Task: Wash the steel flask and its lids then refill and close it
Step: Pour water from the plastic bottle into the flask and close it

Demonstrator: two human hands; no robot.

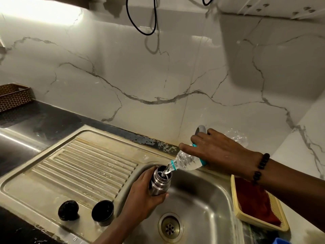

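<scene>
Over the sink basin: steel flask [160, 182], upright, mouth open, held above the bowl at about 6 o'clock from the wall seam.
Left hand [143, 196]: fingers wrapped round the flask's lower body, gripping it.
Right hand [216, 152]: curled over a clear plastic bottle [188, 162], gripping it; a dark bead bracelet [262, 167] circles the wrist.
Bottle: tipped down toward 8 o'clock, its neck just above the flask's mouth, water running from it into the flask.
Lids: a black stopper [68, 210] and a black cup lid [102, 212], mouth up, stand side by side on the ribbed drainboard [84, 166], at 8 o'clock from the flask, apart from each other.
Sink [202, 205]: steel, drain [170, 227] at 5 o'clock from the flask.
Yellow tray [260, 221]: at 3 o'clock on the sink's right edge, red cloth [253, 201] inside.
Bench [44, 118]: dark, with a brown woven basket [14, 96] at 10 o'clock by the marble wall [140, 67].
</scene>
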